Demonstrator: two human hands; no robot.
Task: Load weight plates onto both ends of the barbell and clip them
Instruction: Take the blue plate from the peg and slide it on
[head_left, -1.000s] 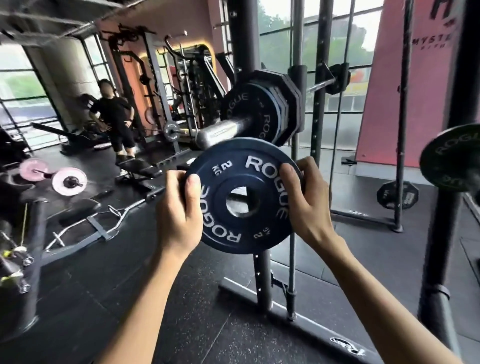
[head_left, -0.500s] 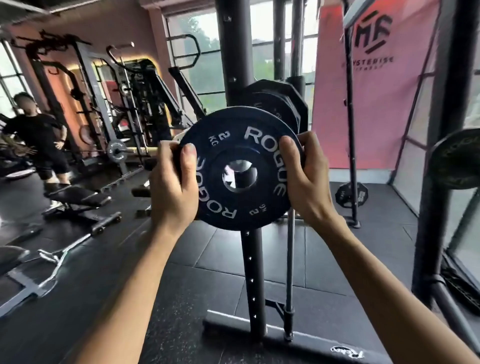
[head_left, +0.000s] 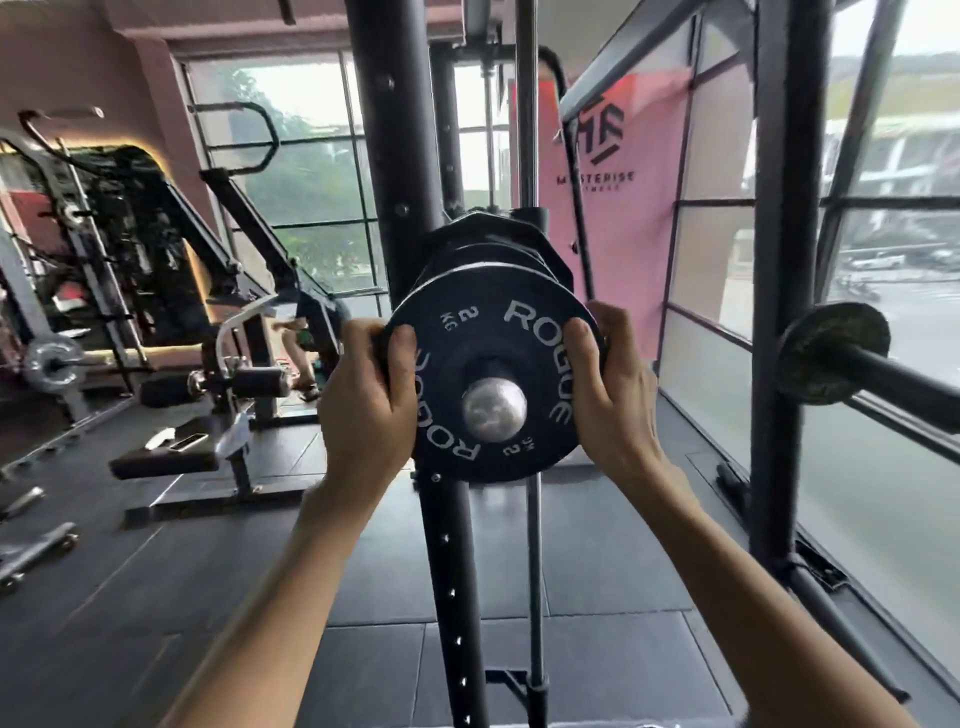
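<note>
While both forearms reach up from the bottom of the view, the left hand (head_left: 363, 410) grips the small weight plate (head_left: 483, 332) at its nine o'clock edge and the right hand (head_left: 613, 410) grips it at three o'clock. On each hand the thumb lies on the plate's face and the fingers curl round the rim behind it. The plate, marked 2 KG, stands upright, with the round steel end of the barbell (head_left: 494, 409) poking through its centre hole. Just behind it, toward twelve o'clock, bigger dark plates (head_left: 498, 244) sit on the same bar, close to a black rack post (head_left: 387, 156). At three o'clock another plate (head_left: 831, 353) sits on a dark side bar. Farther off at nine o'clock a padded gym bench (head_left: 166, 460) stands on the dark floor (head_left: 156, 623). Beyond, at one o'clock, a pink banner (head_left: 623, 234) hangs by the windows.
</note>
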